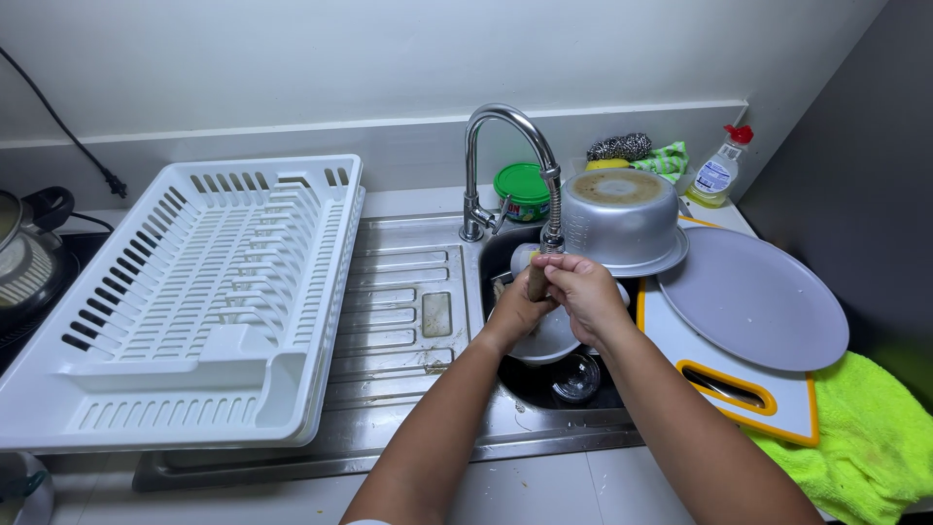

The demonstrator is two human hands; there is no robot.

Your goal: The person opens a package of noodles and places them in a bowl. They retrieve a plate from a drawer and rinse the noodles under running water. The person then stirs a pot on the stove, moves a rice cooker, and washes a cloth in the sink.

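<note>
Both forearms meet over the sink (505, 413); the right hand (583, 292) and left hand (520, 309) clamp an upright brown handle (536, 282) just under the tap (552, 233).

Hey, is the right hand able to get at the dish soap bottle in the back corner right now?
Probably yes, but not directly. The right hand is busy over the sink, wrapped with the left hand around a brown-handled item. The upturned metal pot stands between it and the soap bottle, so it would reach over or around.

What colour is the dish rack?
White, clearest in the head view: the dish rack sits left of the sink.
</note>
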